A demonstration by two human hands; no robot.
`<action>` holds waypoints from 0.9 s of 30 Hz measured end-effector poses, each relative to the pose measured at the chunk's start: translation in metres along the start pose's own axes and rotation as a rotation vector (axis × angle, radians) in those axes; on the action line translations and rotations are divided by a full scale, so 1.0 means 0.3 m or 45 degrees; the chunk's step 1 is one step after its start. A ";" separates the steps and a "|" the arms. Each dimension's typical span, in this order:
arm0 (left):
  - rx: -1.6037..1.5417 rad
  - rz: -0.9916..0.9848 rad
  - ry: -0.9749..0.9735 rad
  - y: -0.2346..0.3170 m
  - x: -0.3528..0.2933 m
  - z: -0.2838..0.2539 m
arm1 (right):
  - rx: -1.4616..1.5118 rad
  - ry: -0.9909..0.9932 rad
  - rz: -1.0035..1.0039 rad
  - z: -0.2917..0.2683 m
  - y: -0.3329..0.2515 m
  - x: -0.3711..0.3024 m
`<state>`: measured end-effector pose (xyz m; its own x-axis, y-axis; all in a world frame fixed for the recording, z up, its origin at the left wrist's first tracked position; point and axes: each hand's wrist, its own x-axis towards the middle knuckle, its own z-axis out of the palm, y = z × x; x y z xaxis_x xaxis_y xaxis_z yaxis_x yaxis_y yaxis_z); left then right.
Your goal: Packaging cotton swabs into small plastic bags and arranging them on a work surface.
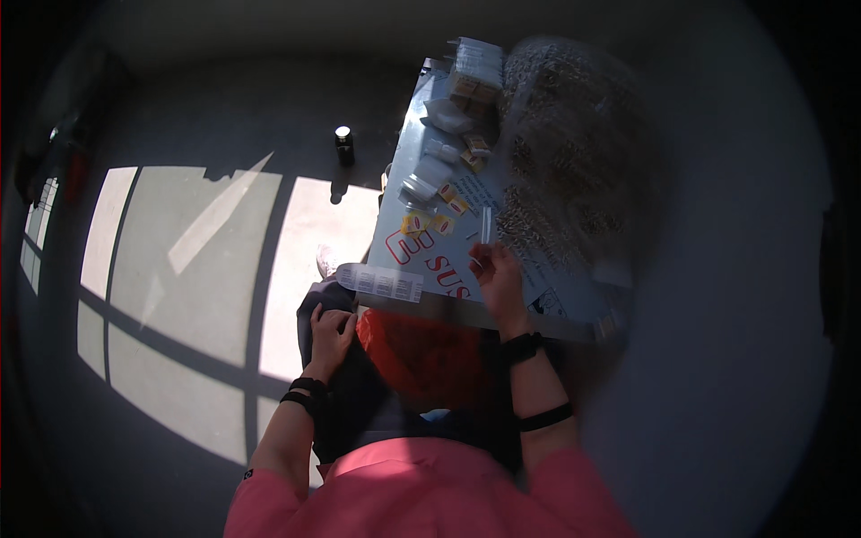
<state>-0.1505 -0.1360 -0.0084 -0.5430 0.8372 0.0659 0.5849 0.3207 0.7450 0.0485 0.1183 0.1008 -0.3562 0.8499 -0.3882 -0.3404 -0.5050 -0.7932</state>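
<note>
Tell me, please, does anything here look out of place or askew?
Yes. A white strip of small packets hangs over the near edge of the table, tilted and partly unsupported. A dark bottle stands alone on the floor, away from the table. Nothing looks spilled or broken.

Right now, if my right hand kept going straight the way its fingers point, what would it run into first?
Probably the clear narrow tube standing just beyond the right hand, on the printed sheet. Past it lies the bubble wrap. Depth is hard to judge in this view.
</note>
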 end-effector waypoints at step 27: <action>-0.611 -0.018 -0.237 0.476 -0.385 -0.196 | -0.634 -0.548 0.309 -0.123 0.248 -0.684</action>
<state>-0.0396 -0.2130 0.1293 -0.4066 0.9130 -0.0331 0.2120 0.1295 0.9687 0.1283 -0.0881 0.1041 -0.7195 0.5351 -0.4427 0.1947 -0.4564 -0.8682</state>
